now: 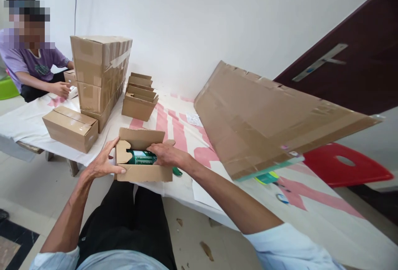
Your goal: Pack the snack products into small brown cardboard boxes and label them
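In front of me an open cardboard box rests at the table's near edge, its flaps raised. Inside lies a green can or bottle with a printed label, on its side. My left hand grips the left end of the box, thumb on the near side and fingers toward the far side. My right hand reaches over the right end, fingers down inside by the green container. Whether those fingers hold it or only touch it is hidden. A green object pokes out just right of the box.
Taped boxes are stacked at the left, with a closed box in front. Open cartons stand behind. A large cardboard sheet or box leans at right, near a tape roll and red stool. Another person sits far left.
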Demonstrator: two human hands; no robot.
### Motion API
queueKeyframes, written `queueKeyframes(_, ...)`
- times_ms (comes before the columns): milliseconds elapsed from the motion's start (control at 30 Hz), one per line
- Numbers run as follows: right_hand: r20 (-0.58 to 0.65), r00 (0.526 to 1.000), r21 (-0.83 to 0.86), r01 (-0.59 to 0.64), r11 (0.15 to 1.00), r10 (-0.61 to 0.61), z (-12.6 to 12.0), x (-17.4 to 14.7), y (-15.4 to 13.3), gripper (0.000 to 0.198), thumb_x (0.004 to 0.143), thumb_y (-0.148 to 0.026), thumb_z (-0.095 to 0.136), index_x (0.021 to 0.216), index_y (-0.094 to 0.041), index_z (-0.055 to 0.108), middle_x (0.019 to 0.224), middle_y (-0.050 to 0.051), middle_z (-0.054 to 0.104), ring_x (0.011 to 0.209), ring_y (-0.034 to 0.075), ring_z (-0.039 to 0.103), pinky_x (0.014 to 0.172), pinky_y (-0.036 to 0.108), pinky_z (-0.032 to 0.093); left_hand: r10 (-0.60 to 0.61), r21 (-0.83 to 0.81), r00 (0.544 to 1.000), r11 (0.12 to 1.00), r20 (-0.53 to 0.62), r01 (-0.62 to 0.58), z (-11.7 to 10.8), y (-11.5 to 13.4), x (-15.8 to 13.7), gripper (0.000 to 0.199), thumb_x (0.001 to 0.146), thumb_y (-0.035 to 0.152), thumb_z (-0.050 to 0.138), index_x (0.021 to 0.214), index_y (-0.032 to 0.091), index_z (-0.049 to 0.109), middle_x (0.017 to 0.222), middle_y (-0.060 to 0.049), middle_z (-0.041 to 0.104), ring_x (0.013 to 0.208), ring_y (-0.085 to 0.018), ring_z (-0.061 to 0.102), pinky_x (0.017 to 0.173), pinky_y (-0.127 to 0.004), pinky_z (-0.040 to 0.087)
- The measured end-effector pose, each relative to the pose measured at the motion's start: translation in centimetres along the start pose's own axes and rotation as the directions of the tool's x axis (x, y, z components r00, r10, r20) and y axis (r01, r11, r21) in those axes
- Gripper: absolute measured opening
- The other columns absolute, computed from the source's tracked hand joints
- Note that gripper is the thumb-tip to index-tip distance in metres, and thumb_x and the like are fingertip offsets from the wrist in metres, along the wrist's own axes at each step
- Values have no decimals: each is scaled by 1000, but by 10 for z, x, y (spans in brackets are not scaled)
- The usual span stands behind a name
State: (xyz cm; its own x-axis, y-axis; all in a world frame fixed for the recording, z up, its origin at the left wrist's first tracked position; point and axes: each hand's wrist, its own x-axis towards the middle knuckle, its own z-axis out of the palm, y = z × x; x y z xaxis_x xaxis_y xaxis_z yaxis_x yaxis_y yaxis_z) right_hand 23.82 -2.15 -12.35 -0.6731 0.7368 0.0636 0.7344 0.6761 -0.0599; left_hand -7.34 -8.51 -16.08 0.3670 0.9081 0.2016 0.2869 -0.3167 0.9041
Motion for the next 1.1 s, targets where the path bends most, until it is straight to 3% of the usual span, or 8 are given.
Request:
queueKeyframes(100, 104, 993, -3, 52, 999, -51, 4, 9, 1, 29, 73, -16, 85, 98, -23, 75, 97, 7, 76, 90, 27, 72, 81, 35, 52, 15, 4, 1000, 1000, 21, -15, -2, 1, 1, 126, 70, 62, 91, 170, 28, 23, 171, -18, 28, 152, -46, 36, 111, -57, 51)
queueKeyframes(233, 138, 988, 5, 74, 997, -74, 4, 13, 1, 30, 75, -17, 84, 103, -21, 74, 103, 9, 76, 96, 27, 72, 86, 36, 54, 62, 20, 996, 998, 64, -63, -1, 5, 1, 127, 69, 65, 90, 170, 27, 23, 172, -19, 25, 154, -47, 33, 112, -57, 51)
queueKeyframes(400, 227, 966, 147, 88, 985, -120, 3, 15, -4, 56, 82, -30, 83, 135, -25, 64, 127, 10, 72, 118, 29, 69, 100, 41, 54, 69, 44, 992, 996, 101, -74, -2, 10, 1, 136, 62, 72, 92, 170, 30, 21, 175, -17, 19, 159, -47, 22, 122, -60, 41)
queueKeyframes(500, 251, 960, 203, 69, 977, -120, 4, 15, -6, 60, 86, -29, 79, 143, -23, 60, 134, 12, 69, 125, 30, 66, 106, 44, 52, 56, 3, 985, 998, 161, -57, -9, 10, 0, 142, 56, 77, 91, 170, 30, 21, 177, -17, 13, 160, -49, 18, 122, -61, 40)
queueKeyframes(633, 151, 982, 252, 72, 965, -113, 6, 8, -9, 55, 85, -30, 80, 137, -22, 64, 133, 12, 70, 124, 30, 67, 107, 44, 52, 47, 3, 979, 999, 198, -48, -17, 8, -3, 144, 56, 75, 93, 171, 32, 17, 178, -19, 12, 160, -49, 19, 121, -63, 40)
queueKeyframes(933, -61, 997, 422, 76, 904, -56, -11, -11, -15, 77, 78, -29, 85, 150, -25, 57, 141, 12, 66, 131, 33, 62, 113, 49, 49, 86, 49, 984, 994, 155, -94, -13, 2, -3, 143, 58, 71, 94, 171, 36, 14, 177, -18, 13, 159, -48, 23, 116, -61, 45)
queueKeyframes(1100, -215, 970, 612, 41, 790, 116, -28, -25, -16, 84, 74, -31, 89, 152, -25, 55, 145, 11, 63, 133, 33, 60, 115, 52, 46, 74, 5, 986, 997, 152, -76, -11, 1, 5, 143, 60, 69, 94, 171, 36, 10, 176, -21, 19, 157, -48, 30, 112, -59, 47)
